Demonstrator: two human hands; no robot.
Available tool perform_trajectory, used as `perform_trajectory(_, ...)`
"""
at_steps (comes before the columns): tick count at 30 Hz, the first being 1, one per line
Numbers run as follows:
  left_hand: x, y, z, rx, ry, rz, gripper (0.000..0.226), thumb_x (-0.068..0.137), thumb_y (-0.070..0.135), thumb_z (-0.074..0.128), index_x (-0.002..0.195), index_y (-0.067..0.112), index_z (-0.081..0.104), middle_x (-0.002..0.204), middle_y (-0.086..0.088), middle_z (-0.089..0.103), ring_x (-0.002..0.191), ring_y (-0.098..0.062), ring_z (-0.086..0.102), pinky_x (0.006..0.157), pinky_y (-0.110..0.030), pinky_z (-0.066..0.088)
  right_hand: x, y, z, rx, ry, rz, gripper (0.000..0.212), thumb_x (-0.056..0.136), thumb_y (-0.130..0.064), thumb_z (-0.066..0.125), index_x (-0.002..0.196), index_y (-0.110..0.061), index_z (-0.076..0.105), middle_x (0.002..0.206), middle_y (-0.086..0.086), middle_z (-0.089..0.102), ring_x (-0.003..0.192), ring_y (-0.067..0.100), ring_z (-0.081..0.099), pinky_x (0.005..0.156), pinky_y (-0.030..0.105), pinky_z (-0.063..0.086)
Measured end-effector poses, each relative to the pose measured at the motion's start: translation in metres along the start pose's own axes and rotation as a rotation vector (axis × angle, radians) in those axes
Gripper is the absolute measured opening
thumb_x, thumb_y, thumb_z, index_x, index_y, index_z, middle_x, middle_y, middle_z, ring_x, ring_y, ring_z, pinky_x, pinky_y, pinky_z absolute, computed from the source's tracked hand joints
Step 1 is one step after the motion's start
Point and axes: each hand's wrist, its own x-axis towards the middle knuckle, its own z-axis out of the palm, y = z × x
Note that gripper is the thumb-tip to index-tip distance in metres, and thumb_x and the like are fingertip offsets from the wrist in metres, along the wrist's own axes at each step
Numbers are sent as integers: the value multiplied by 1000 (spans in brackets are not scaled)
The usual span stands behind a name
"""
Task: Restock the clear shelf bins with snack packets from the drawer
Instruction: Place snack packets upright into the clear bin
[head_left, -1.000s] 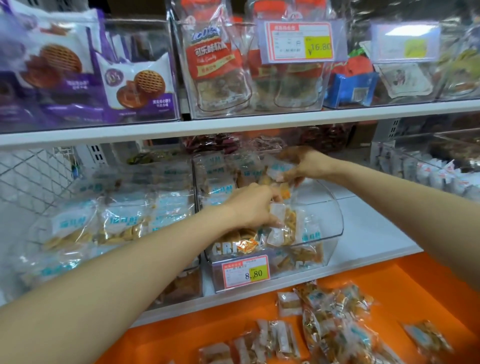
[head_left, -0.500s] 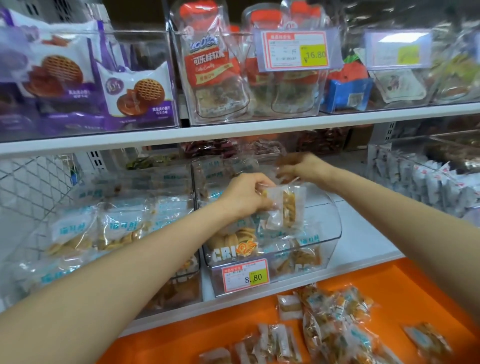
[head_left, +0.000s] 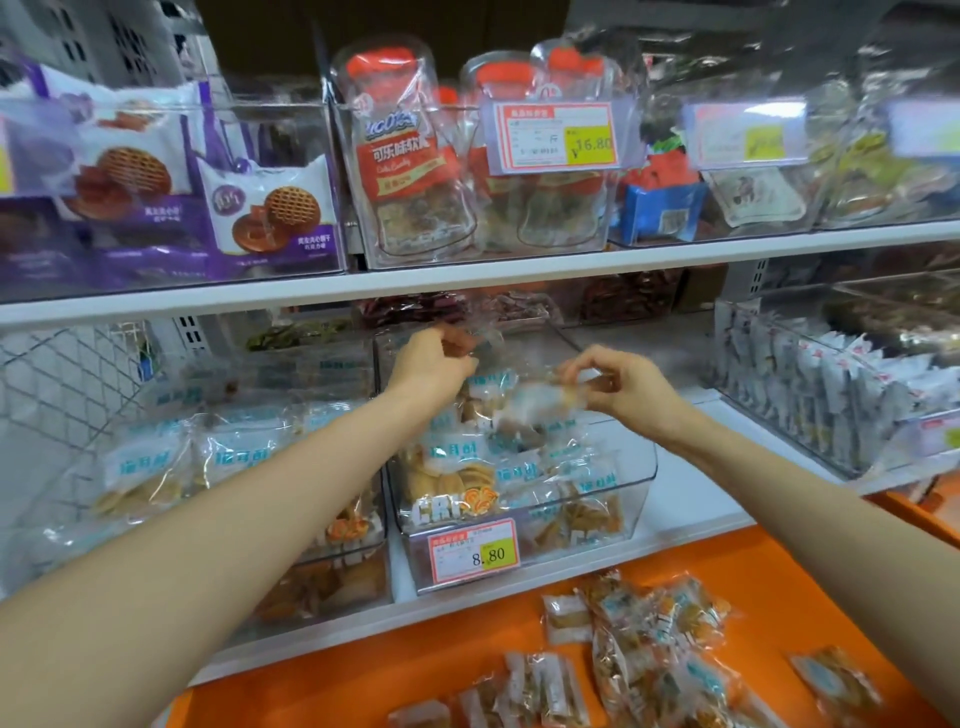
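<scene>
Fingers (head_left: 574, 370) of the right hand (head_left: 623, 387) pinched one end of a blurred snack packet (head_left: 535, 402) held above the clear bin (head_left: 641, 483); left hand (head_left: 428, 364) fingers were curled just left of it, grip unclear. Nearest lay loose packets (head_left: 649, 623) in the orange drawer (head_left: 363, 675), then the part-filled bin with its 8.80 price tag (head_left: 474, 552), then the upper shelf (head_left: 467, 274) of bagged snacks.

Counting two hands, left hand (head_left: 431, 364) and right hand (head_left: 623, 387); two white shelves (head_left: 519, 273); two readable price tags (head_left: 553, 136); one orange drawer (head_left: 363, 673).
</scene>
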Motion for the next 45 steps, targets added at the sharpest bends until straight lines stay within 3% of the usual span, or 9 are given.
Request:
perform_trajectory(4,-16,-9,-8,249,-90,154,10,90,8,58,93,17,62,99,3,59,91,-11,55,77,-20,38,-2,-4,7,-113,-91,87,37,78,15,58,73,-20,71,116,-2,57,104,12,56,84,20,47)
perform_trajectory(9,-35,-26,-22,490,-203,321,9,88,16,62,96,19,61,109,2,52,99,-9,52,87,-27,43,-6,1,21,-111,-127,197,33,71,5,76,82,-24,63,97,13,66,73,16,61,80,36,55)
perform_trajectory(13,-47,-38,-35,555,-233,363,16,88,20,63,102,23,58,110,7,48,102,-5,48,87,-24,42,-3,-3,22,140,-121,334,53,72,8,75,111,-18,50,88,10,61,64,14,59,60,23,52)
perform_trajectory(20,-51,-39,-39,519,-219,389,16,88,18,62,104,22,57,110,8,47,99,-3,48,86,-24,44,-2,-14,29,146,-222,442,76,75,14,67,139,-11,34,72,4,53,60,15,56,62,28,49)
perform_trajectory(25,-49,-36,-38,493,-192,420,17,89,18,61,105,20,57,111,8,46,101,-3,47,87,-23,42,15,-34,10,-68,40,151,43,75,6,68,110,-15,56,81,-1,62,72,13,58,73,25,48)
perform_trajectory(29,-52,-38,-30,547,-204,452,22,88,23,62,109,22,54,116,6,47,109,-7,45,91,-29,41,16,-43,21,-325,-172,-47,42,75,-5,74,113,-20,61,95,-12,59,77,6,53,62,2,38)
perform_trajectory(35,-55,-45,-27,873,-339,530,45,83,56,56,121,35,48,130,14,40,123,-5,32,97,-28,25,14,-17,28,-622,-178,108,51,76,-37,75,111,-14,45,102,2,58,87,19,56,77,34,46)
perform_trajectory(40,-50,-43,-33,981,-357,469,54,77,67,54,121,37,47,126,15,42,113,-5,35,85,-28,24,17,-9,20,-195,-96,195,23,82,2,65,99,11,53,79,12,64,55,6,62,50,22,48)
perform_trajectory(45,-50,-42,-37,1050,-366,429,60,72,70,55,123,39,44,125,15,40,108,-7,33,86,-31,22,26,-22,21,-10,-70,261,34,83,7,62,111,-8,52,75,3,56,56,13,53,48,23,38)
